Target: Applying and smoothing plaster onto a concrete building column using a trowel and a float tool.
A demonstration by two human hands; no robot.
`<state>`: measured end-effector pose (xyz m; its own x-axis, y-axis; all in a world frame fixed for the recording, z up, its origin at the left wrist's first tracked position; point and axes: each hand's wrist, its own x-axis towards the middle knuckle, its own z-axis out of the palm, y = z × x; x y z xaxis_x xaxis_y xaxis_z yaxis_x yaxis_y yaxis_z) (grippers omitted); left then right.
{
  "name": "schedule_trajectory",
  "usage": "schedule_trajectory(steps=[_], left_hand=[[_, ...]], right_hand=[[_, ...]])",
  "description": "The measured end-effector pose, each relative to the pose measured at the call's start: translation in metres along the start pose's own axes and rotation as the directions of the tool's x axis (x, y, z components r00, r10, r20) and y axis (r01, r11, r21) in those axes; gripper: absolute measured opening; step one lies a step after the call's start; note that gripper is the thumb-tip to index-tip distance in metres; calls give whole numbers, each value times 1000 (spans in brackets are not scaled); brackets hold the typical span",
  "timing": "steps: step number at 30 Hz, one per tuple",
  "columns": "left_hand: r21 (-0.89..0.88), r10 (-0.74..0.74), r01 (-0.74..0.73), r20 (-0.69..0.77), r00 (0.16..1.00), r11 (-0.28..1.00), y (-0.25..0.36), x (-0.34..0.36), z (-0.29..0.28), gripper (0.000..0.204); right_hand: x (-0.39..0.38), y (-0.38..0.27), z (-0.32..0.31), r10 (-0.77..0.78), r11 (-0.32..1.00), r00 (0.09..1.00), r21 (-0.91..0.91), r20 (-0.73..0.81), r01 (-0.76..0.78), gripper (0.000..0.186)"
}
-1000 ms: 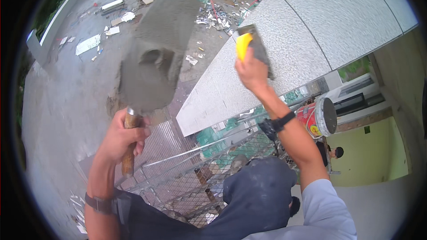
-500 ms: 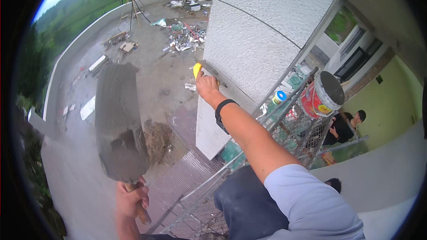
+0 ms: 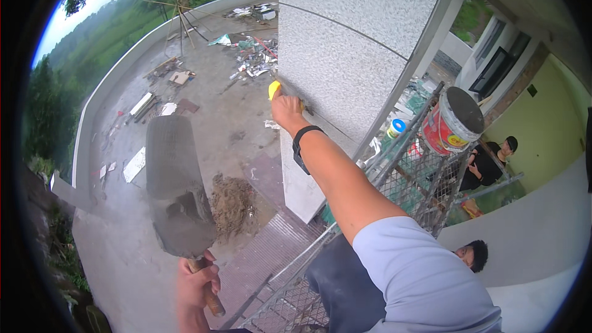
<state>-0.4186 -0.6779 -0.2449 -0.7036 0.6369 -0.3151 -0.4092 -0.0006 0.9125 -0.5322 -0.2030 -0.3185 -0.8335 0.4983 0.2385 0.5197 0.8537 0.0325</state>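
Note:
My left hand (image 3: 198,280) grips the short wooden handle of a long, flat, mortar-coated hawk (image 3: 179,179). Grey mortar covers its blade, with a darker wet lump near the handle end. My right hand (image 3: 288,111) is stretched far forward, closed around a trowel with a yellow handle (image 3: 275,90). The trowel's thin blade lies along the lower edge of the rough white wall panel (image 3: 342,43), mostly hidden by my fingers. Beneath that edge is a smooth pale section of wall (image 3: 302,179).
A wire-mesh scaffold platform (image 3: 296,302) lies below me. On its right stands a red and white bucket (image 3: 453,120) of grey mortar, near a blue-lidded tub (image 3: 396,127). Two people are at the right. Far below are a sand pile (image 3: 233,206) and scattered debris (image 3: 256,55).
The hawk now shows lower and a little to the right. My right hand stays near the panel's lower edge. A person's head at the lower right shows more.

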Motion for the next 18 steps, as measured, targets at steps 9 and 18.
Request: schedule_trajectory(steps=[9, 18], left_hand=[[17, 17, -18, 61, 998, 1000, 6, 13, 6, 25], [-4, -8, 8, 72, 997, 1000, 1, 17, 6, 23]], right_hand=[[-68, -3, -12, -239, 966, 962, -138, -136, 220, 46], [-87, 38, 2, -49, 995, 994, 90, 94, 40, 45]])
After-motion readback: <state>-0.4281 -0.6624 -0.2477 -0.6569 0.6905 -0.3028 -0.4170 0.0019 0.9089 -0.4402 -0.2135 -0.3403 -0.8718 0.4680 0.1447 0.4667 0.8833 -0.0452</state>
